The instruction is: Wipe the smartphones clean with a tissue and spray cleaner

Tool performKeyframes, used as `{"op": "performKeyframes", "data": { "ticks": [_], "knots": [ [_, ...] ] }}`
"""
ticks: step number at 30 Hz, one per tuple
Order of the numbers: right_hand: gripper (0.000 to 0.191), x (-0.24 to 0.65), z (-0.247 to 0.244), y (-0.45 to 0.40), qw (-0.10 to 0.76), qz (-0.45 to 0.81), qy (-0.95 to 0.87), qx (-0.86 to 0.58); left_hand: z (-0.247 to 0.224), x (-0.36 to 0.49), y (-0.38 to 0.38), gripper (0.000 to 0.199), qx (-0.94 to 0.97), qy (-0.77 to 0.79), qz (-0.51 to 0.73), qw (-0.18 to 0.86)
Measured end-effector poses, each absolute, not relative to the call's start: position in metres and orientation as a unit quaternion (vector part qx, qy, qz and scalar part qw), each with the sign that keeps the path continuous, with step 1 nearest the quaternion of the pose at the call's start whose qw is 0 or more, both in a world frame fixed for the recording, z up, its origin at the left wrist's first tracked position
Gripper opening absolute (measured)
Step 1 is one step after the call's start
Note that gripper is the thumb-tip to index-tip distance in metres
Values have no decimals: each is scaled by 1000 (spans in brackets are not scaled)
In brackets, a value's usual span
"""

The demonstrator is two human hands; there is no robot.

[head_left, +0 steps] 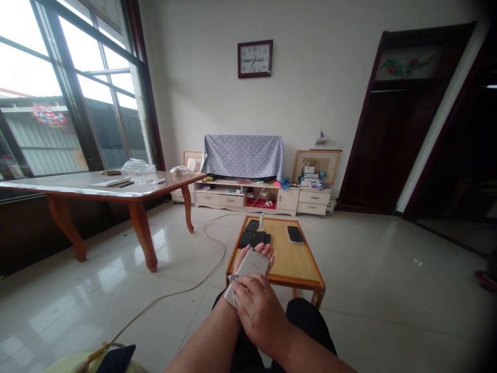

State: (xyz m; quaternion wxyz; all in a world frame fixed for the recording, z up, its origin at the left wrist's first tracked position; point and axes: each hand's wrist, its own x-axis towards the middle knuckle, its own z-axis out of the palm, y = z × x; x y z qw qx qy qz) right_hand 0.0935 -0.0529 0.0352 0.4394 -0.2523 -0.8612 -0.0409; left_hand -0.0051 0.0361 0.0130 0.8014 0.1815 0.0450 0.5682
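Note:
A silver smartphone (254, 263), its back facing up, lies across the palm of my left hand (267, 250), whose fingers curl up around its far end. Over the near part of the phone, my right hand (261, 305) presses with bent fingers. Between those fingertips and the phone's edge shows a small grey piece (233, 278) that looks like folded cloth; most of it is hidden. Just beyond my hands is a low wooden table (289, 261). Several dark phones (252, 225) lie at its left side by a small clear bottle (261, 223), and another phone (295, 234) is at the right.
A large table (171, 185) with plastic bags (137, 167) stands at the left by the window. A cable (186, 288) runs over the tiled floor. Against the far wall is a low cabinet (287, 201) below a cloth-covered object (244, 155). Yellow and dark-blue items (116, 358) sit at lower left.

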Motion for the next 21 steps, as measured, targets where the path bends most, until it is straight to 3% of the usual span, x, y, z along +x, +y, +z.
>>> {"op": "performKeyframes", "data": {
  "ticks": [21],
  "knots": [
    [33,90,9,-75,439,14,-869,-227,4,-22,37,29,119,43,620,774]
  ]
}}
